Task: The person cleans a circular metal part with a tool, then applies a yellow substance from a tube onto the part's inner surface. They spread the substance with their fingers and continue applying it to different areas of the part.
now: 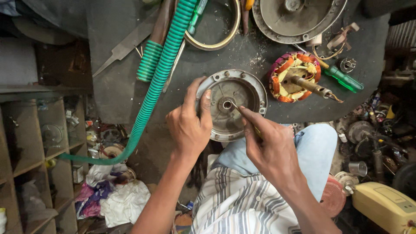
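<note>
A round grey metal motor cover (236, 89) lies at the near edge of a dark workbench (260, 56), hollow side up, with a bearing seat at its centre. My left hand (189, 125) grips its left rim, thumb and fingers hooked over the edge. My right hand (268, 145) pinches a thin metal tool (236, 107) whose tip rests at the central bearing hole. A wound motor stator with orange and purple tape and a shaft (297, 78) lies just right of the cover.
A green corrugated hose (160, 73) runs from the bench top down to the left. A green-handled screwdriver (342, 78), a larger metal cover (299, 19), a metal ring (216, 30) and a file (125, 45) lie on the bench. Shelves stand at left, cluttered parts at right.
</note>
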